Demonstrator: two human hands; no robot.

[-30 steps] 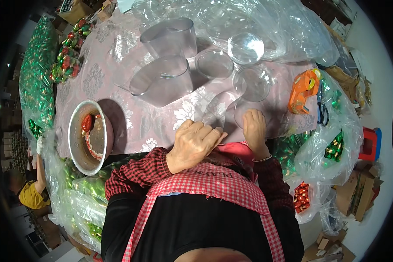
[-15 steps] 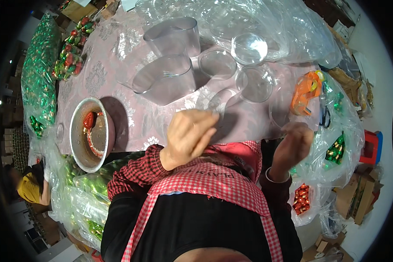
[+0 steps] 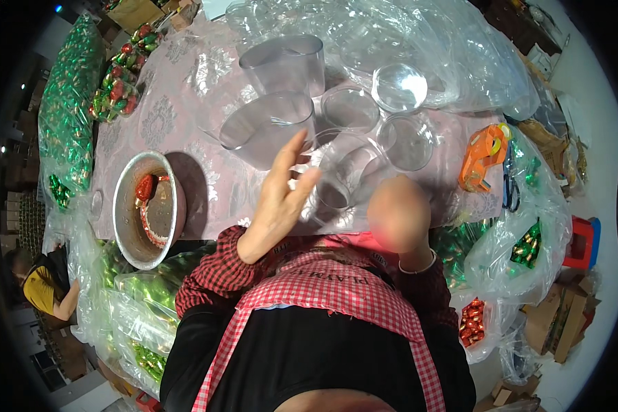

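Several clear plastic tubs (image 3: 275,127) stand empty on the pink patterned tablecloth (image 3: 185,89), two large ones far left and smaller round ones (image 3: 399,88) to the right. A clear plastic container (image 3: 347,175) lies tilted between the hands; the left hand (image 3: 281,196), fingers spread open, touches its left side, while the right hand (image 3: 397,214) is blurred, so its fingers cannot be told. At near left, a metal bowl (image 3: 127,226) holds red foil-wrapped pieces (image 3: 145,187). An orange tape dispenser (image 3: 484,156) sits at right.
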